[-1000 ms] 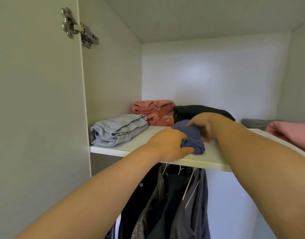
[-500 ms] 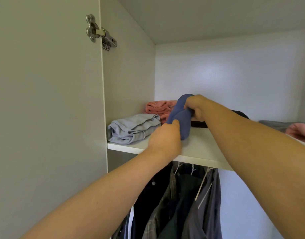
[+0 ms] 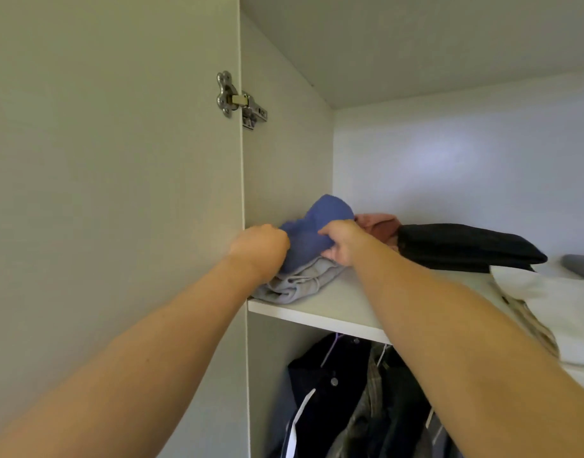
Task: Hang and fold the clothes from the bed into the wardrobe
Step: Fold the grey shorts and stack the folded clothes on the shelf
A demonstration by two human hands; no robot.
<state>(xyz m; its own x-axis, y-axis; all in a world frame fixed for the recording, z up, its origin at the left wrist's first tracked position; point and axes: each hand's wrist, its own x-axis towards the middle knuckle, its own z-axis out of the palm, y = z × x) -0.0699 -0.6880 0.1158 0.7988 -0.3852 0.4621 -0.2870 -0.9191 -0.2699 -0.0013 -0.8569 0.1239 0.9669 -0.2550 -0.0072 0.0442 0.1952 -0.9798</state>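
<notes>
A folded blue garment (image 3: 312, 231) lies on top of a folded light grey garment (image 3: 299, 282) at the left end of the white wardrobe shelf (image 3: 320, 317). My left hand (image 3: 259, 249) grips the blue garment's left side. My right hand (image 3: 342, 241) holds its right side, fingers curled into the cloth. Both arms reach up from below.
A pink folded item (image 3: 378, 224) and a black folded item (image 3: 465, 246) sit further right on the shelf, then a white garment (image 3: 555, 302). Dark clothes (image 3: 350, 401) hang under the shelf. The open door (image 3: 112, 193) with its hinge (image 3: 237, 99) stands close on the left.
Both hands carried the blue garment from the shelf's middle up and left, and now it rests on the grey pile. The view shifted left.
</notes>
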